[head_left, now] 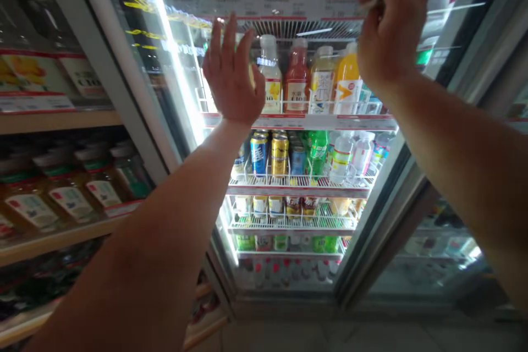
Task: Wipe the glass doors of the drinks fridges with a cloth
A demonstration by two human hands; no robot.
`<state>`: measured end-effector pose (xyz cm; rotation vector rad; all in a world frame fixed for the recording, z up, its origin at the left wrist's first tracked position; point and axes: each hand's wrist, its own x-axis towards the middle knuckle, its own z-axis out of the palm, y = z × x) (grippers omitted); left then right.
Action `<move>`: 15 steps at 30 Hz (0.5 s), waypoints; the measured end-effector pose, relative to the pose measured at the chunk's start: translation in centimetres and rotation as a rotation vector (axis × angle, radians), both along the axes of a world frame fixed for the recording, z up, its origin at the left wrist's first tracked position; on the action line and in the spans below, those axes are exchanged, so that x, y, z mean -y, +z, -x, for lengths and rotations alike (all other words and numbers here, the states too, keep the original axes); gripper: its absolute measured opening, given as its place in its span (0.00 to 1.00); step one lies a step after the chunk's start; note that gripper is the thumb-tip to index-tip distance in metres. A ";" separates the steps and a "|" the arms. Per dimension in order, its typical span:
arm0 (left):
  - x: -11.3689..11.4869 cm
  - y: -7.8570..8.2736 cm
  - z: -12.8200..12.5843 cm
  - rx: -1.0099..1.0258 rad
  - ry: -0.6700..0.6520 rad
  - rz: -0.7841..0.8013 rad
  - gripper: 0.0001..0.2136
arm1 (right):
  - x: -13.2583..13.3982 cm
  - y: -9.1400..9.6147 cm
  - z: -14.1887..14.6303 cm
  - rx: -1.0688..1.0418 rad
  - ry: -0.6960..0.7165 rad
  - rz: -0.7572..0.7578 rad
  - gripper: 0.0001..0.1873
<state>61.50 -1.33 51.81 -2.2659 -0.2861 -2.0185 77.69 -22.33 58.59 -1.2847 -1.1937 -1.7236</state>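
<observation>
Left hand [233, 74] held open, fingers spread; bottle row [297, 80] partly hidden behind. Right hand [390, 16] at price rail [264, 4], pinched on blurred pale strip [369, 3]; fingertips cut off by frame.

L hand [233, 74], R hand [390, 27] — bare; forearms [177, 203] bare too.

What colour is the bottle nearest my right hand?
Orange bottle, white label, beside right hand; head view.

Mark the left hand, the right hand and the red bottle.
left hand [233, 77]: head view, back of the hand.
right hand [388, 27]: head view, back of the hand.
red bottle [296, 69]: head view, body above the label.
</observation>
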 end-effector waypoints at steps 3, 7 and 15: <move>-0.1 0.1 -0.7 0.005 -0.016 0.034 0.29 | -2.6 -1.1 2.7 -0.078 -0.051 0.171 0.14; 0.2 0.2 -0.3 -0.017 -0.020 0.043 0.29 | -3.9 -3.6 4.7 0.116 -0.131 0.527 0.17; -5.1 0.2 4.8 -0.330 0.170 -0.343 0.28 | -3.8 -2.8 2.7 -0.070 -0.160 0.007 0.22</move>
